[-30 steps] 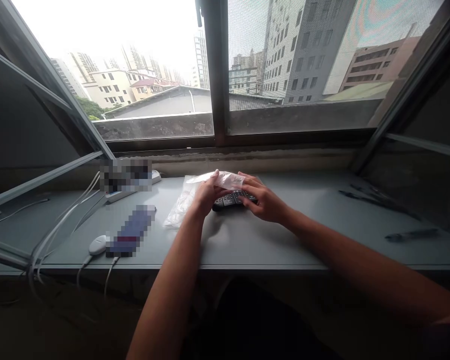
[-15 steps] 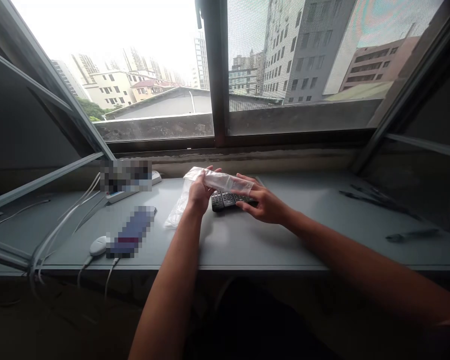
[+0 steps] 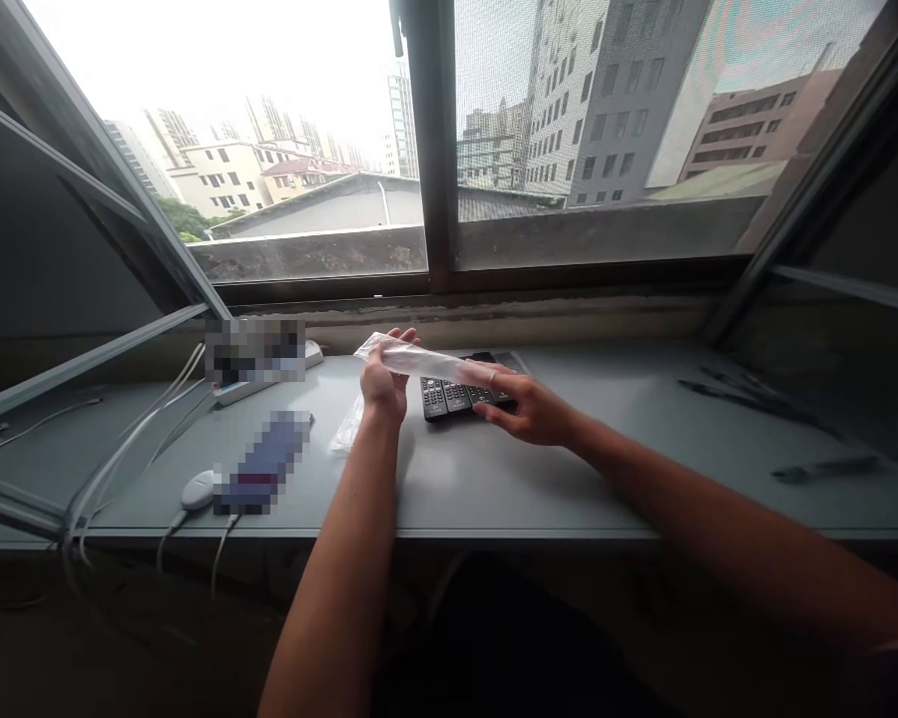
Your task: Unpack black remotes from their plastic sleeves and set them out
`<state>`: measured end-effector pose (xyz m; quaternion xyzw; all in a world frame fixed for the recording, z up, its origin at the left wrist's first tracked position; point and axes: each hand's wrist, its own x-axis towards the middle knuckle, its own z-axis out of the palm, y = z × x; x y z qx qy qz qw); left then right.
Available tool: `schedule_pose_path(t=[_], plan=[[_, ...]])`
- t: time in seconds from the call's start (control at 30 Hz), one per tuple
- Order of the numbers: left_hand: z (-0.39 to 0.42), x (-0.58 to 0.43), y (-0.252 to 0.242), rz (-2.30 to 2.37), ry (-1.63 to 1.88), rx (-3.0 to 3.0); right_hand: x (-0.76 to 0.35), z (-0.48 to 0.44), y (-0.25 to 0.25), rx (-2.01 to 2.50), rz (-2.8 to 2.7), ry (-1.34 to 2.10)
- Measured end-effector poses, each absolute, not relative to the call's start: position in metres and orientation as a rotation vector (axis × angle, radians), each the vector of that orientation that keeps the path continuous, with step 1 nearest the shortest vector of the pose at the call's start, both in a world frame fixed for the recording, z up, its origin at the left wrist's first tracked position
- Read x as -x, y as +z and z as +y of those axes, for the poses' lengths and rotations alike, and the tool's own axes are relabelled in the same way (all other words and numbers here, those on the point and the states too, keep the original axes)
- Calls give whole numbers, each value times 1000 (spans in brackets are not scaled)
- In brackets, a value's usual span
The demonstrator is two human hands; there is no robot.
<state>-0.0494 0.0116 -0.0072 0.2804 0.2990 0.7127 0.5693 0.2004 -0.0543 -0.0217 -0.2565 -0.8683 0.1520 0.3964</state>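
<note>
Two hands are on one clear plastic sleeve (image 3: 419,362), we note: left hand (image 3: 383,389) curled closed around its left end, right hand (image 3: 528,411) pinching the right end, sleeve held up over the counter (image 3: 539,499). A black remote control (image 3: 440,399) lies just beneath, unwrapped, right hand's fingers nearly over it. Loose clear plastic (image 3: 346,435) lies left of it, on the counter.

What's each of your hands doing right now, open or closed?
Left hand: closed, holding a clear plastic bag.
Right hand: closed, pinching the bag's other end.
</note>
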Motion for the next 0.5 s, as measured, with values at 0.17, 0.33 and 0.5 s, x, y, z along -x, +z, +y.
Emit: schedule_pose_path(t=[0.17,0.33,0.5], plan=[[14,49,-11,689,1617,-691,-201,-57,-19,709,-2164,506],[13,49,-9,718,1647,-653,-202,-60,-18,725,-2218,460],[12,53,-9,823,1690,-557,-203,-58,-18,634,-2216,347]])
